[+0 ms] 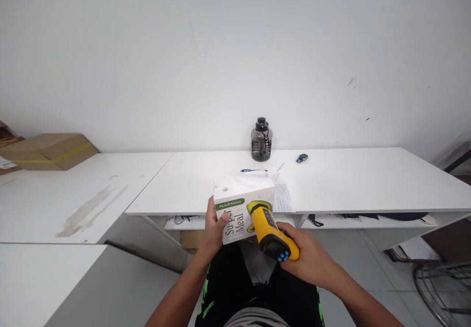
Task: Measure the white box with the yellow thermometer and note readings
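Note:
A white "NutriMotion" meal box (235,219) with a green label band and an avocado picture is tilted in my left hand (214,224). My left thumb lies on its front face; the other fingers are behind its left side. In my right hand (309,253) is a yellow and black barcode scanner (268,226), gripped by its handle. The scanner's head points at the box and overlaps part of the front. Just behind the box, a blue pen (253,170) and a printed sheet of paper (282,198) lie on the white desk (331,184).
A dark translucent water bottle (261,143) stands against the wall, with a small dark blue object (302,158) to its right. A taped cardboard box (55,151) sits at the far left. Cables lie on the shelf (346,220) under the desk. A metal-framed chair (445,287) is at right.

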Motion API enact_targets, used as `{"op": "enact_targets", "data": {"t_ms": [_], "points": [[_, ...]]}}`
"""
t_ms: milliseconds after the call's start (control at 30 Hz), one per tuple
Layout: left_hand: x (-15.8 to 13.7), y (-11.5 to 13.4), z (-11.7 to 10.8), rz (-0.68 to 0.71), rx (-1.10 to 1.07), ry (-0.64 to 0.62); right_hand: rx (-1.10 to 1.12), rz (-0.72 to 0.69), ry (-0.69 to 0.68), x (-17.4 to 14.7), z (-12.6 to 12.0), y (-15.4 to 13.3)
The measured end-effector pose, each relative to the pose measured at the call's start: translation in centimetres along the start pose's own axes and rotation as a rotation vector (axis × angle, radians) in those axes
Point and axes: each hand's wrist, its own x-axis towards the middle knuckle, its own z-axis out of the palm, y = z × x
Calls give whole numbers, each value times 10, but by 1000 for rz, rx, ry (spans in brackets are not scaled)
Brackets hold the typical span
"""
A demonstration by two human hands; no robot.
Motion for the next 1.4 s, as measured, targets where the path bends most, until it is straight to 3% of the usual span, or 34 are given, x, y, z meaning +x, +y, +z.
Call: {"op": "enact_targets", "data": {"t_ms": [233, 400, 600, 767, 967, 1400], "points": [[-3, 4, 3, -21, 3, 18, 6, -49, 11, -2, 1, 3], [3, -1, 2, 53, 57, 92, 79, -41, 44, 2, 8, 11], [73, -15, -21, 273, 293, 427, 239, 120, 323, 10, 18, 21], [127, -42, -46, 218, 711, 551, 305, 171, 524, 19, 21, 30], [134, -60, -57, 125, 841, 553, 340, 230, 580, 25, 25, 34], [124, -41, -59, -31, 994, 466, 421, 237, 595, 30, 29, 23]]}}
